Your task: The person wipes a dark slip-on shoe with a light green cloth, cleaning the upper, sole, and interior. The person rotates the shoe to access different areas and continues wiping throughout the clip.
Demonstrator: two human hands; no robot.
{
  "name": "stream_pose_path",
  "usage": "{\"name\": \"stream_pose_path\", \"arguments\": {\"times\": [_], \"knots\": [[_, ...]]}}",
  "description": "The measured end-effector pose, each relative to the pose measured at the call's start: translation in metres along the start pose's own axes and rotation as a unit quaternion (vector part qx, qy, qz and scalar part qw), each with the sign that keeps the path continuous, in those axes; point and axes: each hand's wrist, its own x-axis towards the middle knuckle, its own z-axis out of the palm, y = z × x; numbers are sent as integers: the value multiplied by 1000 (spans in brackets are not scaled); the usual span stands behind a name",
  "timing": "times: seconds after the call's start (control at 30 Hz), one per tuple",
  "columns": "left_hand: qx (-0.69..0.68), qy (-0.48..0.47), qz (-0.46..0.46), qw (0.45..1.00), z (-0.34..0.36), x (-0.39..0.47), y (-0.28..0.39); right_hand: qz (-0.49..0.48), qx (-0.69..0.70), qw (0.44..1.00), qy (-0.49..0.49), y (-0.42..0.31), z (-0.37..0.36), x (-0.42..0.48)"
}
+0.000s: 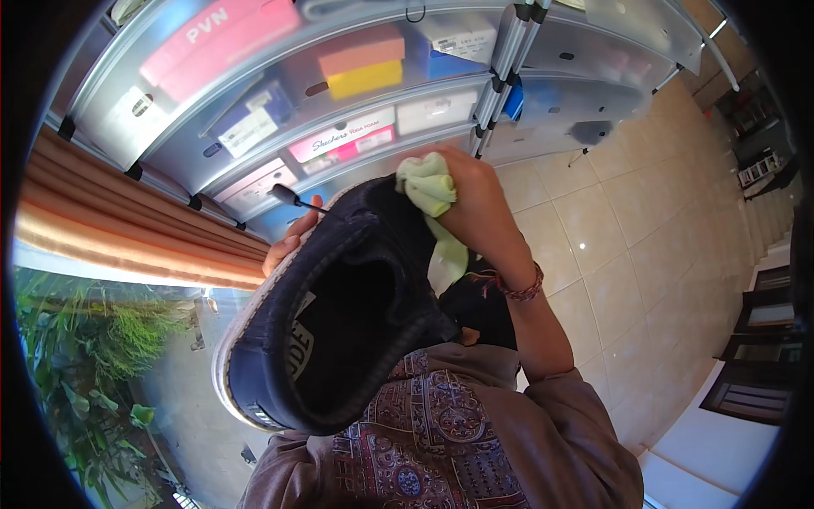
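A dark navy slip-on shoe with a white sole fills the middle of the view, its opening turned up toward me. My left hand grips it along the sole at the far left side; only some fingers show, and the shoe hides the rest. A black toggle on a cord sticks out from the shoe's upper. Bunched in my right hand is a pale green cloth, held at the toe end of the upper. Part of the cloth hangs below that hand.
Just beyond the shoe stands a shelf rack with translucent plastic fronts and several shoe boxes inside. An orange-brown curtain and green plants are at left. Beige floor tiles spread to the right.
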Motion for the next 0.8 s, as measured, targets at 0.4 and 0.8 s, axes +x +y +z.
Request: {"name": "stream_pose_path", "arguments": {"times": [0.4, 0.8], "knots": [[-40, -202, -115, 972, -33, 11, 24, 11, -16, 999, -34, 24, 1, -10], [-212, 80, -121, 967, 20, 17, 16, 114, 201, 945, -230, -10, -26, -41]]}}
